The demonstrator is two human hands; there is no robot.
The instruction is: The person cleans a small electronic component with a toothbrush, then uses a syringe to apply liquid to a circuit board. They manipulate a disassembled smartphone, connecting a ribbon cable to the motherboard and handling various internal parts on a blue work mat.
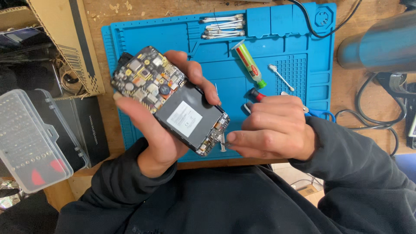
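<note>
Head view: cotton swabs (223, 26) and green tube (250, 64) lie behind opened phone (170, 100).

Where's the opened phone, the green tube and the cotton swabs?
phone (184, 117): head view, on its black battery.
green tube (249, 63): head view, middle of its body.
cotton swabs (223, 27): head view, middle of the pile.

The opened phone (169, 102) shows a bare circuit board with small shiny metal shields and a matt black battery bearing a white paper label. The mat (281, 82) looks like matt blue rubbery silicone, moulded with ridges. The table (355, 93) is worn, rough wood. The case (30, 138) is clear, glossy plastic. The sleeves (346, 173) are dark soft fleece cloth.
</note>
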